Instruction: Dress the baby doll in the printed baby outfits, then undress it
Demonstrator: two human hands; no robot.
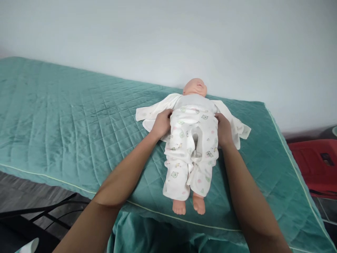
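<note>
A baby doll (195, 87) lies on its back, head toward the wall and bare feet toward me. White baby pants (181, 137) with small printed bears cover its legs up to the waist, with a gap at the crotch. Under and beside the doll a white jacket (158, 107) is spread, its sleeves stretched out to both sides. At the waist's left edge my left hand (162, 123) is closed on the pants, fingertips partly hidden. My right hand (223, 129) grips the opposite edge of the waist, its fingers tucked against the cloth.
A green quilted cover (79, 130) lies over the bed, which meets a pale wall (131, 38) at the back. To the right, beyond the bed's edge, is a red plastic object (313, 163). Black metal bars (52, 207) show below at the left.
</note>
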